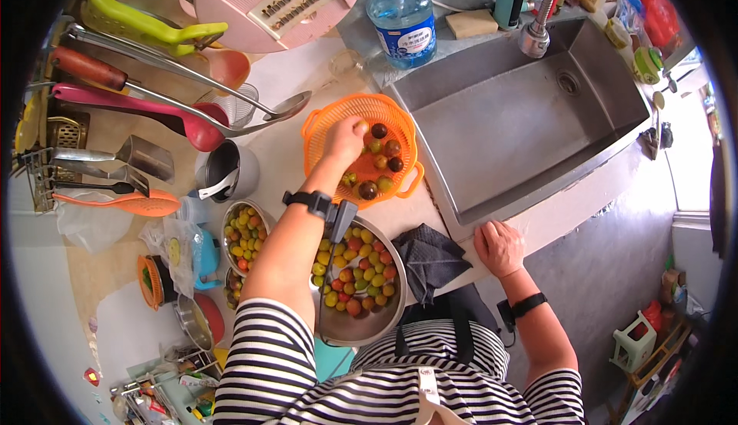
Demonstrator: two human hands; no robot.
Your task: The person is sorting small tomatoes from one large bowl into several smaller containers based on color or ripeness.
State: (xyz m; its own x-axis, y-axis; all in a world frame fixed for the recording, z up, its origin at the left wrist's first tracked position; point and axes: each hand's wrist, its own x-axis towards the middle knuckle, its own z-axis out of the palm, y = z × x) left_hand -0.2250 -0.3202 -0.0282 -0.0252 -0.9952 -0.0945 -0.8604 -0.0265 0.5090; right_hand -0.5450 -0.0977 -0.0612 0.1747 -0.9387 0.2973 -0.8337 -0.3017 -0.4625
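Observation:
My left hand (344, 140) reaches into an orange plastic colander (363, 105), its fingertips closed around a small yellowish cherry tomato (362, 127). Several dark and yellow-green cherry tomatoes (380, 161) lie spread over the colander's bottom. Below that forearm stands a large steel bowl (377, 328), partly filled with yellow, orange and red cherry tomatoes (369, 272). My right hand (500, 247) rests with curled fingers on the counter edge at the front corner of the sink, holding nothing visible. Beside it, a crumpled dark cloth (429, 258) hangs over the counter's edge.
A steel sink (501, 119) with a faucet (536, 41) lies right of the colander. A blue pump bottle (402, 27) stands behind. On the left are a smaller bowl of tomatoes (245, 232), a grey pot (245, 168), and hanging ladles (202, 128) and spatulas (144, 157).

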